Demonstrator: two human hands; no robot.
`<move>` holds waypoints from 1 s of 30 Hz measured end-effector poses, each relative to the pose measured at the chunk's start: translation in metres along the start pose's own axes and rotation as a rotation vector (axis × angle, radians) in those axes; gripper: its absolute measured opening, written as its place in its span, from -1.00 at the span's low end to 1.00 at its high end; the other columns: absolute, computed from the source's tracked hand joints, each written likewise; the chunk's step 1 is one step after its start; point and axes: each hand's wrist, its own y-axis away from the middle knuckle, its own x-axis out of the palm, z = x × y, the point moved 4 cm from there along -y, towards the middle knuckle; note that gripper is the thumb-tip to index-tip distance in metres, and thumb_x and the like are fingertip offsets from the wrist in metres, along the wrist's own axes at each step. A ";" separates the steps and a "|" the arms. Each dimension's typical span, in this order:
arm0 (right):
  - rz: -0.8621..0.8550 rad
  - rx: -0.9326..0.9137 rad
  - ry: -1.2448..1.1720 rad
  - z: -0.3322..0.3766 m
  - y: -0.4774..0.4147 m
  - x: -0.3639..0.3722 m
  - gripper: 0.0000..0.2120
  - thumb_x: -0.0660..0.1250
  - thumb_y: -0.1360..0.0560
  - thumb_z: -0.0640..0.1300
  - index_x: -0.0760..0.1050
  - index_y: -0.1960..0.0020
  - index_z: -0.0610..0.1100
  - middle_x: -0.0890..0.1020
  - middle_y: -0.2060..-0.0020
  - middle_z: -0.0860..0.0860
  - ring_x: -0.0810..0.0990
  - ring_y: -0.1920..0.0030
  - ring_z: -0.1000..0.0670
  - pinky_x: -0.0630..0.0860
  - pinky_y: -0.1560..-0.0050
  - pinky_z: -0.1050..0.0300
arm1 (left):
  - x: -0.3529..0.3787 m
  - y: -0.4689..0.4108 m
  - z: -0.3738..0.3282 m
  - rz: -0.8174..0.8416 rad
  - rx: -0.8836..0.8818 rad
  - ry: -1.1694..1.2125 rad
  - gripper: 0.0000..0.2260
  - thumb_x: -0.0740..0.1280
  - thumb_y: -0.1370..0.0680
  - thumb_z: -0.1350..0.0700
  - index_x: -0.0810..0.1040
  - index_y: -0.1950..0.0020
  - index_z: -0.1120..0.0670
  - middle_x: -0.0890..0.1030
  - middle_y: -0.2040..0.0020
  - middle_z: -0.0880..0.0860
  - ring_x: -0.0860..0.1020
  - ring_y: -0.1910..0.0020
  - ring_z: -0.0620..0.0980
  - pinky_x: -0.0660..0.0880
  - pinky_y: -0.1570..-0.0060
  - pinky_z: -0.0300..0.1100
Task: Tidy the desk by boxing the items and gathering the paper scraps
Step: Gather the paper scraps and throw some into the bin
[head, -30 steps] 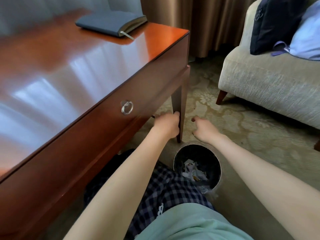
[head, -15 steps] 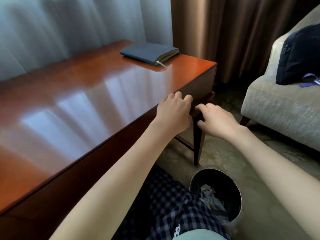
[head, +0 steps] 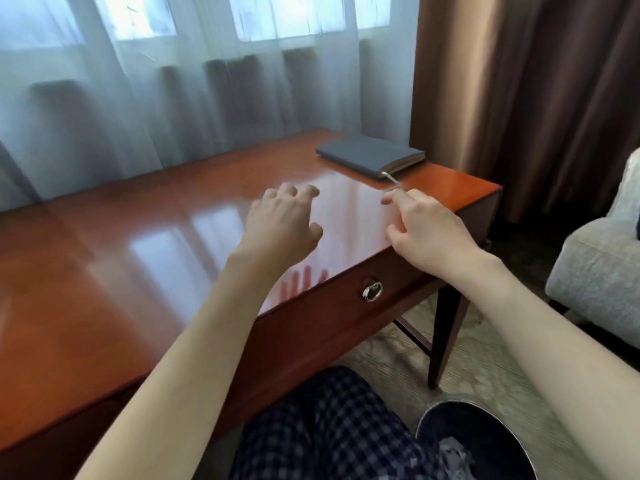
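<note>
A glossy red-brown wooden desk [head: 121, 258] fills the left and middle of the view. My left hand [head: 282, 221] hovers over its right part with fingers loosely curled, holding nothing. My right hand [head: 427, 230] is above the desk's front right edge, fingers relaxed, empty. A dark blue-grey notebook [head: 367, 154] with a ribbon marker lies closed at the far right corner, just beyond my right fingertips. A round black waste bin [head: 433, 420] stands on the carpet at the bottom right with white paper scraps [head: 453, 455] inside.
The desk has a drawer with a metal ring pull [head: 372, 292] and a slim leg [head: 445, 337]. A light armchair [head: 599, 275] stands to the right. Sheer and brown curtains hang behind. My checked trouser leg [head: 332, 431] shows below the desk.
Both hands rose from beside the desk leg near the floor to above the desk top. The view tilted up, so the bin slid toward the bottom right.
</note>
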 end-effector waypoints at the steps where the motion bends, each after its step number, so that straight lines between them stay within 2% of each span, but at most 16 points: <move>1: 0.011 -0.033 -0.005 0.008 -0.003 0.002 -0.57 0.19 -0.52 -0.17 0.30 -0.39 -0.07 0.40 -0.30 -0.05 0.35 -0.31 -0.08 0.37 -0.13 0.07 | -0.001 0.002 0.010 0.009 -0.026 -0.008 -0.52 0.21 -0.55 0.04 0.22 -0.47 -0.01 0.36 -0.37 0.10 0.33 -0.32 0.15 0.29 -0.24 -0.04; 7: 0.122 -0.154 0.025 0.052 -0.022 0.017 -0.53 0.18 -0.54 -0.10 0.23 -0.43 -0.05 0.36 -0.34 -0.07 0.30 -0.37 -0.09 0.35 -0.23 0.02 | -0.008 0.017 0.056 0.040 -0.152 -0.031 -0.53 0.20 -0.56 0.01 0.22 -0.47 -0.01 0.36 -0.36 0.09 0.33 -0.32 0.13 0.31 -0.22 -0.07; 20: 0.270 -0.442 -0.020 0.167 -0.055 0.053 -0.57 0.19 -0.55 -0.06 0.26 -0.40 -0.04 0.38 -0.29 -0.06 0.37 -0.27 -0.10 0.35 -0.10 0.09 | -0.036 0.071 0.160 0.092 -0.466 -0.020 -0.50 0.20 -0.55 0.02 0.17 -0.47 -0.05 0.33 -0.37 0.08 0.31 -0.33 0.11 0.27 -0.25 -0.08; 30: 0.350 -0.608 -0.085 0.258 -0.053 0.082 -0.60 0.18 -0.54 -0.07 0.30 -0.38 -0.04 0.40 -0.26 -0.06 0.40 -0.26 -0.10 0.36 -0.11 0.09 | -0.049 0.116 0.221 0.100 -0.643 -0.026 -0.52 0.21 -0.55 0.00 0.21 -0.46 -0.05 0.34 -0.37 0.10 0.32 -0.35 0.12 0.29 -0.28 -0.04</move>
